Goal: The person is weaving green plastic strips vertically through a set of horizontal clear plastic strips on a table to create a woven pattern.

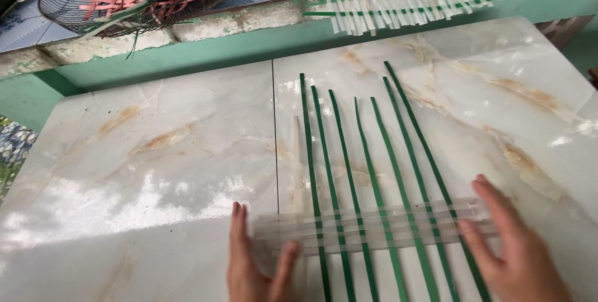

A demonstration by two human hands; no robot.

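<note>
Left hand [252, 264] flat, fingers spread, pressing 9 o'clock ends of clear translucent plastic strips [374, 224] woven across long green plastic strips [374, 183] on glossy marble-pattern desk [143, 171]. Right hand [514, 249] flat at 3 o'clock ends, holding nothing. Risk: slick desk, loose strips may slide, weave opens.

Marble-pattern table top [156, 171] with strips lying on it

Seven green strips [349, 171] lie side by side, running away from the fingers. Clear strips [374, 224] cross them, woven between the fingertips of the left hand [252, 264] and the right hand [517, 252], both flat on the top.

No packages, labels, signs — no screens.
</note>
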